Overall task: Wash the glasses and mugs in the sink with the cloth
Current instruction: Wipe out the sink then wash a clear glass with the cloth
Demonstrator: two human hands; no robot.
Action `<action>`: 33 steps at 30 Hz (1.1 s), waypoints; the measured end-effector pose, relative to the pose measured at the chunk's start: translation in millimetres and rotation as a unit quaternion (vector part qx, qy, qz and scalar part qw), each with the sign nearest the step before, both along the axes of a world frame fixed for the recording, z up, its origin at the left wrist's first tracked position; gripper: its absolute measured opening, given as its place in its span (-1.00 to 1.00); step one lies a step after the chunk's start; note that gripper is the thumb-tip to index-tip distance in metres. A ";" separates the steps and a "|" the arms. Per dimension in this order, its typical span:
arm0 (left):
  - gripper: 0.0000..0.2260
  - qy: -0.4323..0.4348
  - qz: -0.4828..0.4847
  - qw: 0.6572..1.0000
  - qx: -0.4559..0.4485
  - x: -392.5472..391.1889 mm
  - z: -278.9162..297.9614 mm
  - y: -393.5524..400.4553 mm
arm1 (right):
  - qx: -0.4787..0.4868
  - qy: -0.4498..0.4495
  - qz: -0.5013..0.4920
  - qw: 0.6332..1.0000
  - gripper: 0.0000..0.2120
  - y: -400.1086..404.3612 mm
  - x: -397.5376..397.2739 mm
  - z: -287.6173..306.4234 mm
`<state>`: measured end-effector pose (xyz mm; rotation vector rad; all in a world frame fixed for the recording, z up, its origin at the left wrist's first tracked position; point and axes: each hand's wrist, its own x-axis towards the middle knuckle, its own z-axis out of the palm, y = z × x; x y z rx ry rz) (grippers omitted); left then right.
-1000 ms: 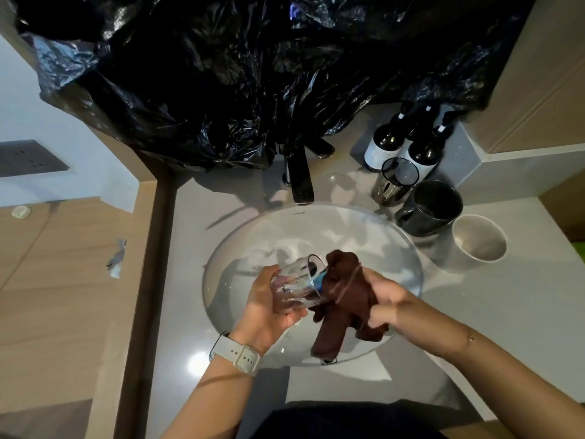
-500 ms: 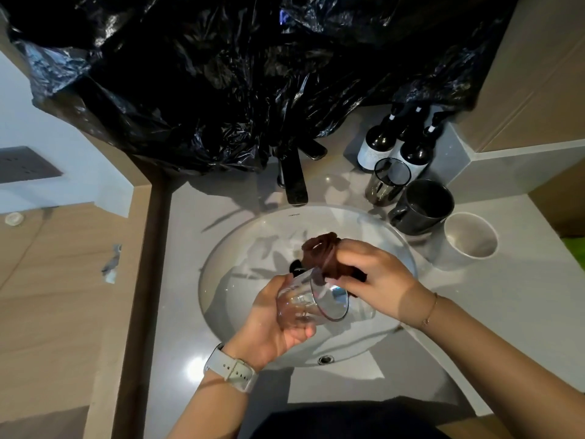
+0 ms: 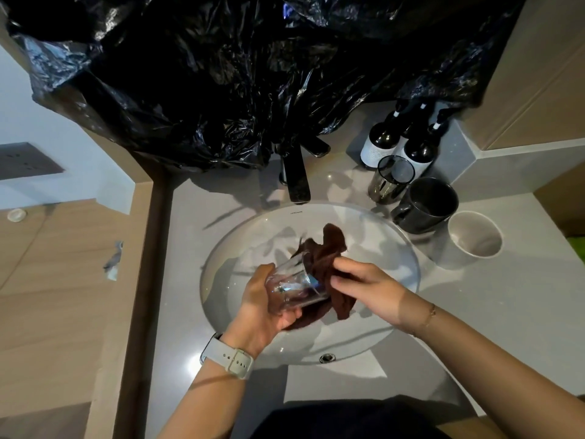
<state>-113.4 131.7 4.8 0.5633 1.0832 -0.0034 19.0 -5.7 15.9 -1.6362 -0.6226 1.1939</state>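
while the left hand [image 3: 264, 307] grips a glass [image 3: 292, 285] and the right hand [image 3: 368, 285] pinches the cloth [image 3: 326, 253] above the sink [image 3: 408, 280], mugs [image 3: 424, 205] crowd the grey counter's [image 3: 522, 299] far right corner below black plastic [image 3: 237, 74].

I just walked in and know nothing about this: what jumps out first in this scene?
A huge crumpled black plastic sheet hangs over the wall above the faucet. Below it, over the white sink, the left hand grips a clear glass while the right hand holds a dark brown cloth at its mouth. Right of the basin stand another glass, a black mug and a white cup.
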 end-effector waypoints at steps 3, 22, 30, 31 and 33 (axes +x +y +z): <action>-0.64 0.006 -0.042 0.999 0.016 -0.1 2.5 -3.6 | 0.001 -0.097 -0.014 0.995 -0.84 -0.9 -0.8 -3.9; -0.62 -0.004 -0.204 0.977 0.062 1.3 0.7 11.0 | -0.120 -0.222 0.124 0.960 -0.96 25.3 -1.7 14.1; -0.65 -0.016 -0.124 0.970 0.206 7.5 -3.0 5.9 | -0.193 0.132 0.079 0.969 -0.60 22.6 -6.5 -2.1; -0.65 -0.022 -0.119 0.975 0.187 9.0 -4.3 6.3 | -0.187 0.106 0.061 0.975 -0.68 22.7 -7.0 -3.5; -0.65 -0.016 -0.104 0.985 0.140 10.6 -4.8 8.7 | -0.166 0.018 0.020 0.986 -0.84 24.4 -8.9 -4.3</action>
